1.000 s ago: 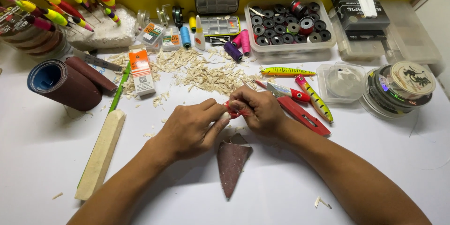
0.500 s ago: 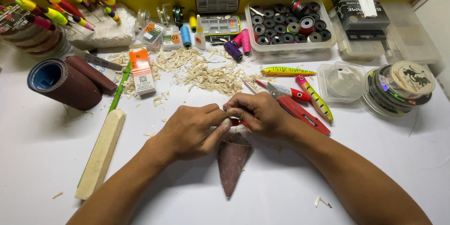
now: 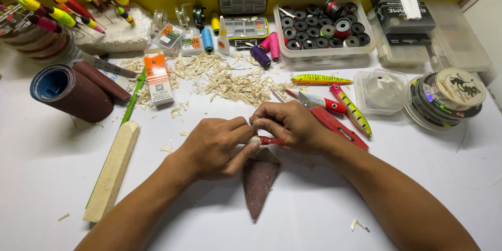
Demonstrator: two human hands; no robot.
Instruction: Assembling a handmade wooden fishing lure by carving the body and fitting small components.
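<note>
My left hand [image 3: 217, 146] and my right hand [image 3: 290, 124] meet at the middle of the white table [image 3: 42, 178]. Between their fingertips they pinch a small carved lure body [image 3: 264, 140], pale at one end and red at the other. Most of it is hidden by my fingers. A dark brown, pointed piece of sandpaper [image 3: 258, 180] lies flat just under my hands. A red-handled tool [image 3: 334, 125] rests beside my right wrist.
Wood shavings [image 3: 225, 81] lie scattered behind my hands. A long wooden block [image 3: 112, 170] and sandpaper rolls [image 3: 73, 91] sit at left. Painted lures [image 3: 319, 79], a tray of spools [image 3: 321, 29], line reels [image 3: 447, 97] and clear boxes stand at right and back. Bright floats [image 3: 57, 0] fill the far left.
Both hands have shifted slightly on the lure body, the fingers turning it; nothing else on the table has moved.
</note>
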